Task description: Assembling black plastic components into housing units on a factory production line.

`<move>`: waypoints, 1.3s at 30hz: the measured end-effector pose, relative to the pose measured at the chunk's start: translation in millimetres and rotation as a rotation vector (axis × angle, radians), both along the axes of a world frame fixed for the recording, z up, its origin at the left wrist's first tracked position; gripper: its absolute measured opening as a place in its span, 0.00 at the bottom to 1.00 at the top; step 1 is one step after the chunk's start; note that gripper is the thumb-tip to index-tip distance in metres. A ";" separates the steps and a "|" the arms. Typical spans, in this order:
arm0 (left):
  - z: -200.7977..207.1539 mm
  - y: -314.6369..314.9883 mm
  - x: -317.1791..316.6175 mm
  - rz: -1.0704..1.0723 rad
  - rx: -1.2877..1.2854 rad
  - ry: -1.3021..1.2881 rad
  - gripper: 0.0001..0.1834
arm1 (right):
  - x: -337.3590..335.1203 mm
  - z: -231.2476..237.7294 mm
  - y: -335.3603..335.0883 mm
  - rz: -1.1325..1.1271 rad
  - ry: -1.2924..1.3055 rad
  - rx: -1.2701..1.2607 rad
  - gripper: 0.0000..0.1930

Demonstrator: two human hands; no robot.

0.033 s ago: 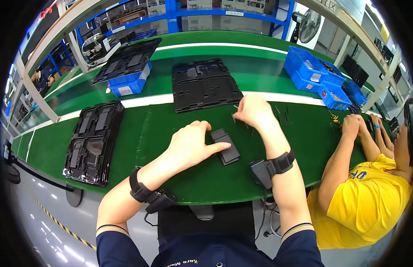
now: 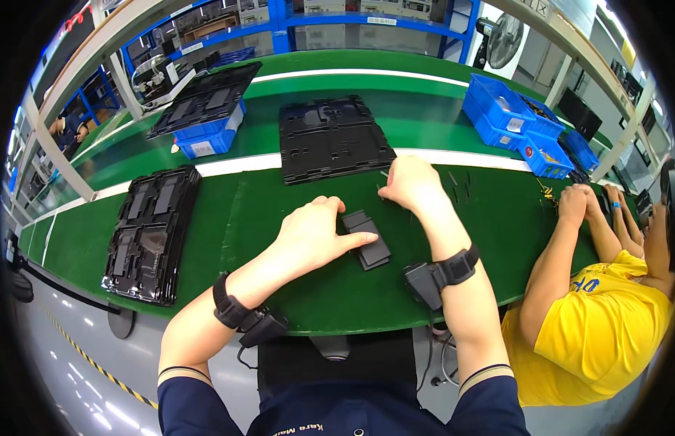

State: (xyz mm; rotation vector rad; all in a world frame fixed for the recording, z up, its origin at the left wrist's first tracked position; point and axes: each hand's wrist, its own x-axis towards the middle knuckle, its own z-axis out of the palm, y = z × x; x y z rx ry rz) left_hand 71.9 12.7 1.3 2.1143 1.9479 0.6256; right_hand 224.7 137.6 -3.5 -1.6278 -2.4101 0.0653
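A black rectangular block with a stepped, narrower far end lies on the green table in front of me. My left hand holds it against the table, its thumb laid across the top and its curled fingers by the far left corner. Farther off and to the right, my right hand is closed in a pinch low over the table. Whatever sits between those fingertips is too small to make out. Several thin dark strips lie scattered just right of that hand.
Beyond my hands lies a black moulded tray. Stacked trays stand at left; more trays top a blue bin. Blue bins hold parts at the far right. A person in a yellow shirt works close on my right.
My right hand has shifted very slightly to the left and nearer, still pinched. The left hand and the block stay put.
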 end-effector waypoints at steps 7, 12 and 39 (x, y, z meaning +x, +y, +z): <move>-12.1 12.7 1.3 -0.062 -0.154 -0.129 0.34 | -21.6 -3.3 -3.5 -0.091 -0.095 -0.027 0.11; -19.0 14.5 2.8 -0.117 -0.118 -0.610 0.23 | -2.7 8.4 -0.6 0.196 0.403 -0.041 0.09; 12.1 13.6 -49.5 -0.175 -0.129 -1.052 0.18 | -11.7 38.2 -29.9 0.551 1.030 -0.661 0.15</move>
